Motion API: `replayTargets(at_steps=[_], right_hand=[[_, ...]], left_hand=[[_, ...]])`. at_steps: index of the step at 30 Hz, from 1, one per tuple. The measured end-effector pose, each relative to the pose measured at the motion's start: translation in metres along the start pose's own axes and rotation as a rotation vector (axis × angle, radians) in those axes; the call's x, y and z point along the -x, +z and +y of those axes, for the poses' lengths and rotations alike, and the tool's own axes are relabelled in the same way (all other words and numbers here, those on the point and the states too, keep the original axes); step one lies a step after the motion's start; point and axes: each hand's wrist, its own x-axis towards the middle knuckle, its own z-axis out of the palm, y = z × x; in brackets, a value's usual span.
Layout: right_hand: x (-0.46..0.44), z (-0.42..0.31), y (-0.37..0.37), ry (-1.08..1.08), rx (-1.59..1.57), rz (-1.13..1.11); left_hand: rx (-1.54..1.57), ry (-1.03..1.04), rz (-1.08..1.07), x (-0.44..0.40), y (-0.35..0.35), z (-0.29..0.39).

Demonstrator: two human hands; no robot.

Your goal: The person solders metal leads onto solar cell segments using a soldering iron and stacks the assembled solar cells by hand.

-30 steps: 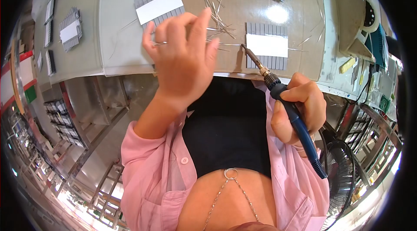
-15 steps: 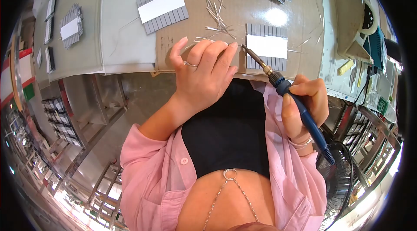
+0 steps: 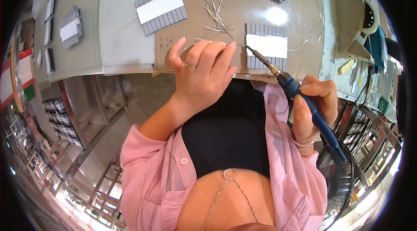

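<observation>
Grey-slatted panel (image 3: 266, 46), white-banded: one, flat on brown board (image 3: 302, 18). Soldering iron (image 3: 323, 127), blue-handled: clamped in fingers of right hand (image 3: 326, 97), tip at panel's left edge. Thin wire (image 3: 241, 45): beside left hand (image 3: 202, 70); whether those fingertips grip it, cannot tell. Beyond: loose metal pieces (image 3: 213, 11), piled; second panel (image 3: 160, 8), askew.
</observation>
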Motion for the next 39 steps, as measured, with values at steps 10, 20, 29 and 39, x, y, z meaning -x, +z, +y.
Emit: replayTargets(at_steps=[10,20,29,39], right_hand=[[-0.0011,-0.0019,0.002,-0.005,0.031,-0.03],[-0.0051,-0.0021,0.0092,-0.036,0.078,-0.029],[-0.0042,-0.0019,0.01,-0.023,0.082,-0.013],[-0.0018,-0.0027,0.0061,-0.057,0.023,0.002]], left_hand=[[0.022,-0.03,-0.009,-0.0008,-0.003,-0.0003],[0.059,-0.057,0.018,-0.0005,-0.0027,-0.0014],[0.087,-0.044,-0.002,-0.0021,-0.0027,-0.002],[0.099,-0.036,-0.01,-0.0026,-0.002,-0.0015]])
